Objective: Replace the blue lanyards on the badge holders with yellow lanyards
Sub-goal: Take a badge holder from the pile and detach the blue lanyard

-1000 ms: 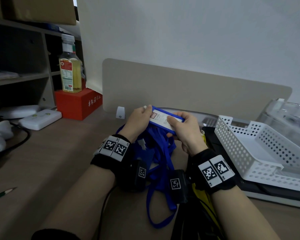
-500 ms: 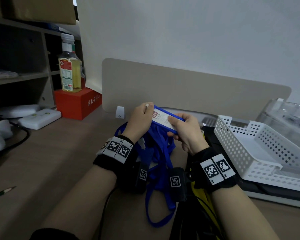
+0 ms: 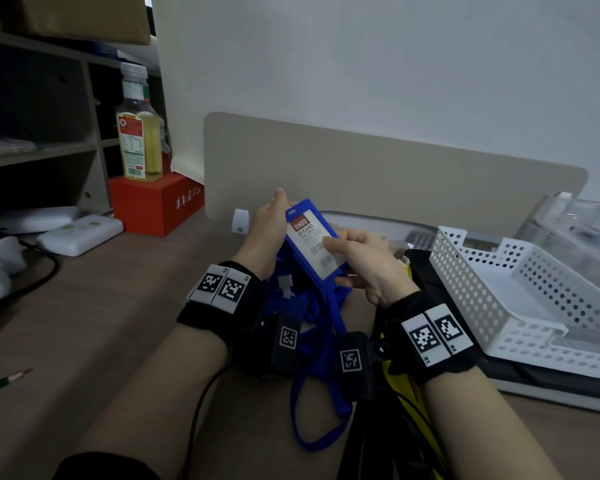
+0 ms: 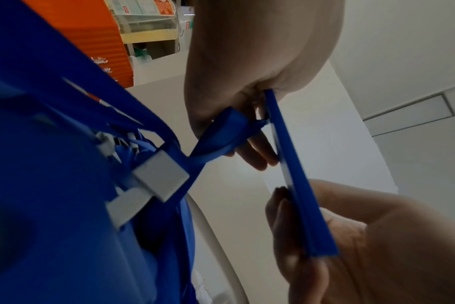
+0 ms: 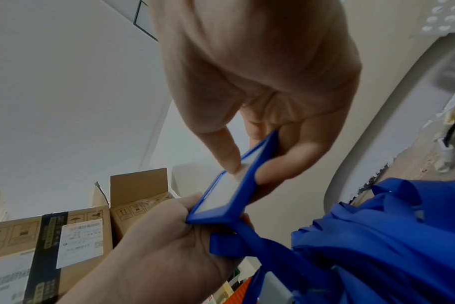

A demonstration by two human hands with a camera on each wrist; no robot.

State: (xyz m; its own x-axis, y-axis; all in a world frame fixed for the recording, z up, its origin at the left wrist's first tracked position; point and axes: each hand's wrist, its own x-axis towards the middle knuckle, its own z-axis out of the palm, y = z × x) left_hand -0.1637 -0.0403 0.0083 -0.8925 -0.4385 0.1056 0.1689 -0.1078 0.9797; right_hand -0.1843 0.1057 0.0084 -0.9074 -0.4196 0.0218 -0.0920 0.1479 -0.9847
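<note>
Blue badge holder [image 3: 314,239] sits mid-frame, pinched by your right hand [image 3: 369,271]; your left hand [image 3: 267,233] grips its top and the blue lanyard [image 4: 218,131]. Steady the holder; free the strap there.

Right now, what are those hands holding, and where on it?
Both hold the blue badge holder: the left hand at its top end where the blue lanyard attaches, the right hand pinching its lower end.
</note>
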